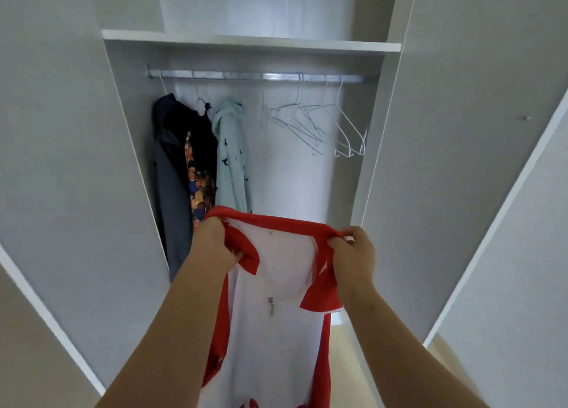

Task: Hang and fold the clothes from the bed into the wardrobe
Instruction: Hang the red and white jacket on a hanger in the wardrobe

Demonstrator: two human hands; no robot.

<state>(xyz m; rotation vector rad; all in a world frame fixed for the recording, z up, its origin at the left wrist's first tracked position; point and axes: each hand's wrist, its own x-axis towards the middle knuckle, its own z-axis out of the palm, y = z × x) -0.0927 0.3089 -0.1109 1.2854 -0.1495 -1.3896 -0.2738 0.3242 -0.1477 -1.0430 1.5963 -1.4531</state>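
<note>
So a big pale grey wardrobe point(292, 177) is being faced here, filling pretty much the whole frame. Its left door point(61, 162) and right door point(461, 162) are being kept wide open at the two edges. A strip of light wood floor point(344, 364) is being shown at the lower right.

In the lower centre a red and white garment point(270, 346) is being held up in front of the opening. It's well below the rail and not being hung on anything.

In the left part of the opening three pieces are being carried by hangers: a dark grey garment point(172, 177), a black printed one point(201, 168) right beside it, then a light blue one point(232, 162).

A white shelf point(252, 43) is being seen across the top, with a metal rail point(246, 76) just under it. A bunch of empty wire hangers point(322, 125) is being carried by the rail at centre right.

The red top edge is being gripped at one corner by the left hand point(212, 248). The other corner is being pinched by the right hand point(353, 257), fingers curled. A small zipper pull point(271, 306) is being shown on the white part.
</note>
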